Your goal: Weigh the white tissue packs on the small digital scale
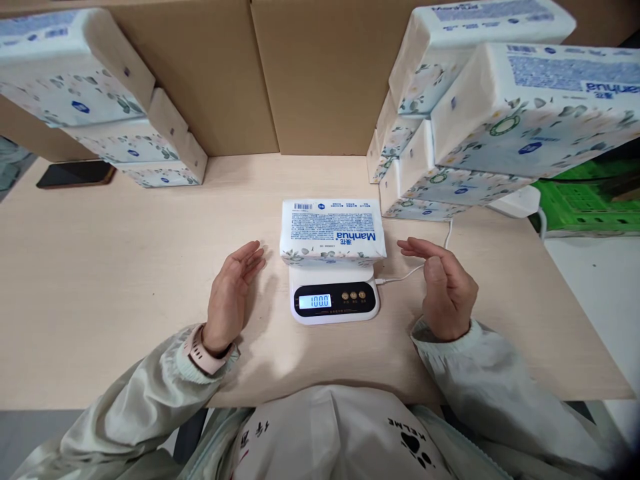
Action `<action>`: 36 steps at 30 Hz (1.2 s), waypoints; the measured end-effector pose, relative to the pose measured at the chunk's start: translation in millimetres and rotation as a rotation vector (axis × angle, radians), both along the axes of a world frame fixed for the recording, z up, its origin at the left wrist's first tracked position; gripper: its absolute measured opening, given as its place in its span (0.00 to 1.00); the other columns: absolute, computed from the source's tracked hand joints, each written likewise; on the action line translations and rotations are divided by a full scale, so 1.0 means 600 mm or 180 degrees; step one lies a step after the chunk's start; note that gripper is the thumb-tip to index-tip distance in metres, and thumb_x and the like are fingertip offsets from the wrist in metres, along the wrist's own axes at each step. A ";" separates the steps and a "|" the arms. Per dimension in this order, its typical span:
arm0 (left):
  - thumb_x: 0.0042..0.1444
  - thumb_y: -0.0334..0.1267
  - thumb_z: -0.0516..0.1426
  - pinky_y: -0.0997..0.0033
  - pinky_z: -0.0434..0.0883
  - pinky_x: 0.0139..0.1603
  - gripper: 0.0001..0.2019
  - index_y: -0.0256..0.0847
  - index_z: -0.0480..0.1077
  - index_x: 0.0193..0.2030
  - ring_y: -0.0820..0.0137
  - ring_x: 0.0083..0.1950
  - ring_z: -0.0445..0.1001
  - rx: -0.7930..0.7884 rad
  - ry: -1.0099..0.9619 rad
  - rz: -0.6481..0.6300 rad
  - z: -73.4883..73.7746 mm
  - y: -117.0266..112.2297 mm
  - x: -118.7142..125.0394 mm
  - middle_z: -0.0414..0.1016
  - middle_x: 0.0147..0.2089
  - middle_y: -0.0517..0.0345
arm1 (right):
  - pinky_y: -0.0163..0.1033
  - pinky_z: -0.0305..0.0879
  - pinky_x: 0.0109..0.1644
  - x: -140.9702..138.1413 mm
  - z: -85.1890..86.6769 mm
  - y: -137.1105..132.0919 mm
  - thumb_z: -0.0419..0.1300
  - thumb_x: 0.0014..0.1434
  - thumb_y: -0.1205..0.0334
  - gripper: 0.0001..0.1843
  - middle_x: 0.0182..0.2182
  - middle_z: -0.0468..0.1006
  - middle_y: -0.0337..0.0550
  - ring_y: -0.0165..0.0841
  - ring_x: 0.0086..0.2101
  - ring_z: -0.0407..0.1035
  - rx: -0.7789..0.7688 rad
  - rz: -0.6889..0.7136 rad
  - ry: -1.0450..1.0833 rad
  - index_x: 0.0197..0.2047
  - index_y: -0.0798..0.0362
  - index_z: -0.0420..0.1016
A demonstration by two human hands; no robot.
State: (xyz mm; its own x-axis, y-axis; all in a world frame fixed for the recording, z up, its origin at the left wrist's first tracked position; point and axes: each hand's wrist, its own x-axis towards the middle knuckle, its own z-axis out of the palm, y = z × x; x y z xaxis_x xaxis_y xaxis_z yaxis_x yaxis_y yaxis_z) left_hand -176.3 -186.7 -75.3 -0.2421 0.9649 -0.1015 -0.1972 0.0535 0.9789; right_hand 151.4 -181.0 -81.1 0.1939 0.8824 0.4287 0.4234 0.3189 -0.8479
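Observation:
A white tissue pack [332, 227] with blue print and "Manhua" upside down lies on a white digital scale [334, 319]. The scale's lit display [315, 301] reads about 100.0. To the left of the pack is my left hand [233, 293], apart from it, fingers stretched forward and holding nothing. On the other side my right hand [447, 287] is likewise off the pack, its fingers extended toward it and its palm turned inward. A pink watch band [205, 353] circles my left wrist. The pack hides most of the scale's platform.
Tissue packs [100, 100] are stacked at the back left by a dark phone [75, 174]. More stacked packs [480, 133] stand at the back right. Cardboard [320, 80] walls the rear. A white cable [410, 273] leaves the scale rightward, and a green crate [590, 200] sits beyond the table.

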 end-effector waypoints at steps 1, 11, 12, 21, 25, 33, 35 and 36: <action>0.62 0.61 0.65 0.49 0.68 0.77 0.26 0.46 0.80 0.57 0.57 0.68 0.75 0.0003 -0.0016 0.0001 0.000 0.000 0.000 0.77 0.67 0.49 | 0.53 0.77 0.57 0.001 0.000 0.000 0.55 0.76 0.50 0.20 0.51 0.88 0.47 0.42 0.49 0.82 0.0004 0.0000 -0.0020 0.59 0.45 0.83; 0.61 0.62 0.65 0.52 0.72 0.74 0.26 0.44 0.81 0.56 0.59 0.64 0.77 0.0114 -0.0021 0.0002 -0.004 0.001 -0.002 0.79 0.64 0.48 | 0.48 0.77 0.56 0.002 0.000 0.001 0.55 0.76 0.54 0.18 0.50 0.88 0.44 0.38 0.48 0.82 0.0137 0.0099 -0.0077 0.59 0.44 0.84; 0.62 0.61 0.65 0.51 0.72 0.74 0.26 0.43 0.81 0.56 0.58 0.64 0.77 0.0115 -0.0021 0.0001 -0.004 0.001 -0.002 0.79 0.64 0.47 | 0.48 0.77 0.56 0.002 0.001 0.001 0.55 0.76 0.54 0.18 0.50 0.88 0.44 0.38 0.48 0.82 0.0133 0.0099 -0.0076 0.59 0.44 0.83; 0.60 0.61 0.66 0.52 0.73 0.73 0.24 0.44 0.84 0.52 0.60 0.62 0.78 0.0109 -0.0119 0.0053 -0.004 0.002 -0.002 0.81 0.62 0.49 | 0.47 0.78 0.56 0.000 0.008 -0.001 0.55 0.76 0.54 0.18 0.48 0.88 0.45 0.39 0.48 0.83 0.0145 0.0111 -0.0116 0.57 0.46 0.84; 0.62 0.60 0.65 0.53 0.73 0.73 0.23 0.44 0.84 0.51 0.59 0.63 0.79 0.0090 -0.0145 0.0019 -0.005 0.002 -0.003 0.82 0.62 0.50 | 0.48 0.78 0.56 -0.003 0.012 -0.001 0.54 0.76 0.53 0.18 0.49 0.88 0.46 0.40 0.49 0.83 0.0087 0.0140 -0.0203 0.57 0.48 0.84; 0.68 0.61 0.57 0.45 0.68 0.77 0.25 0.43 0.85 0.52 0.54 0.69 0.76 -0.0019 -0.0222 -0.0035 -0.005 -0.001 -0.006 0.81 0.64 0.49 | 0.50 0.76 0.58 -0.004 0.017 -0.004 0.53 0.77 0.53 0.19 0.50 0.87 0.46 0.41 0.51 0.81 0.0022 0.0267 -0.0281 0.58 0.47 0.83; 0.69 0.61 0.56 0.42 0.66 0.79 0.26 0.45 0.85 0.54 0.53 0.72 0.74 0.0017 -0.0182 -0.0080 -0.004 -0.003 -0.006 0.81 0.64 0.51 | 0.52 0.74 0.61 -0.003 0.016 -0.004 0.52 0.77 0.52 0.20 0.53 0.86 0.46 0.43 0.55 0.79 -0.0032 0.0351 -0.0435 0.60 0.46 0.82; 0.70 0.62 0.56 0.41 0.64 0.80 0.26 0.46 0.85 0.54 0.53 0.74 0.72 0.0058 -0.0152 -0.0105 -0.003 -0.004 -0.006 0.80 0.65 0.52 | 0.55 0.72 0.64 -0.003 0.014 -0.003 0.51 0.77 0.51 0.21 0.56 0.85 0.46 0.44 0.57 0.78 -0.0068 0.0395 -0.0548 0.63 0.45 0.80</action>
